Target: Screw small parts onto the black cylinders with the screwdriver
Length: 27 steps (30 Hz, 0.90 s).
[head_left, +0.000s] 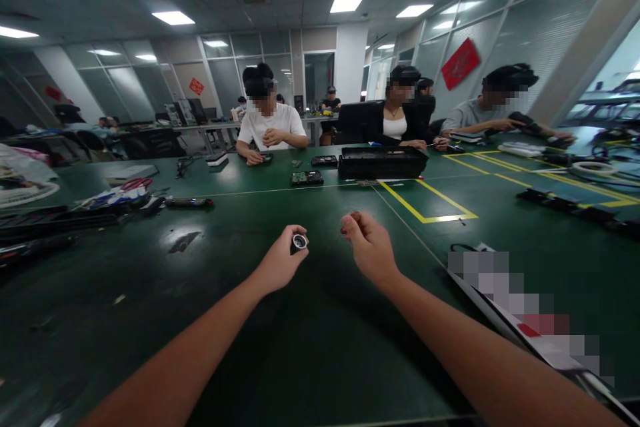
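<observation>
My left hand (281,260) is closed around a small silver ring-shaped part (299,241) with a dark barrel, held above the green table (300,347). My right hand (367,243) hovers beside it, fingers pinched together at the thumb and forefinger. A very thin wire seems to run from that pinch toward the part, but it is too fine to be sure. The two hands are a short gap apart, both lifted off the table top.
Across the table sit three people at work. Between us lie a black tray (381,161), small circuit boards (307,178), a yellow taped rectangle (425,203) and cables (135,195) at left. A flat panel (525,327) lies at the right.
</observation>
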Available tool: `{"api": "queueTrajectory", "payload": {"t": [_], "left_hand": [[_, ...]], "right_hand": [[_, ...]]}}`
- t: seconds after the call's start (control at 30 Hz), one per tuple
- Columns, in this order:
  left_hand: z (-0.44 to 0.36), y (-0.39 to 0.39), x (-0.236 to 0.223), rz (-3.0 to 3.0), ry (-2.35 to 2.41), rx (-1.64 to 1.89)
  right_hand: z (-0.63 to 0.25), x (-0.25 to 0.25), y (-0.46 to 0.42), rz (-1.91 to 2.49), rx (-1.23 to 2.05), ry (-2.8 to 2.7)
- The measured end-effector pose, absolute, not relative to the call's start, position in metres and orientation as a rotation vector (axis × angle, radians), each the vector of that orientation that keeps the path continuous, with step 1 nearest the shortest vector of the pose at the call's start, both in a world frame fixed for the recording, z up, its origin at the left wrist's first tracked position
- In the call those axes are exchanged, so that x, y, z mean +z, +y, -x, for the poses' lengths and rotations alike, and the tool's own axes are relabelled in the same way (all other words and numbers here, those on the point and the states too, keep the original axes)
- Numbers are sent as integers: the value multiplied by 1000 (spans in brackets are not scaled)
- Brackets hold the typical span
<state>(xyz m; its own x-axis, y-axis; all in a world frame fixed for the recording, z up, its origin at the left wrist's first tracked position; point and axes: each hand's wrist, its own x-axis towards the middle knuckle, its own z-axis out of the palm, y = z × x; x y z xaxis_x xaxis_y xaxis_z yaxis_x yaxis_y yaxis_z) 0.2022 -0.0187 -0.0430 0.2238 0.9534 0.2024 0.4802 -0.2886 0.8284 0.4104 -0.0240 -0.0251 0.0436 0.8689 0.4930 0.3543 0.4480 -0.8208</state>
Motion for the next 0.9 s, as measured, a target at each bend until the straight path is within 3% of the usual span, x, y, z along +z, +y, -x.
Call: {"api": "queueTrajectory", "payload": {"t": [0.3,0.9], "left_hand": [[-189,-18,-60,-2007,1269,992],[-190,-21,-59,-2045,1285,946]], "right_hand": [[-406,-25,-24,881,807,-1433],[-405,-26,-26,1097,710,-1614]]}}
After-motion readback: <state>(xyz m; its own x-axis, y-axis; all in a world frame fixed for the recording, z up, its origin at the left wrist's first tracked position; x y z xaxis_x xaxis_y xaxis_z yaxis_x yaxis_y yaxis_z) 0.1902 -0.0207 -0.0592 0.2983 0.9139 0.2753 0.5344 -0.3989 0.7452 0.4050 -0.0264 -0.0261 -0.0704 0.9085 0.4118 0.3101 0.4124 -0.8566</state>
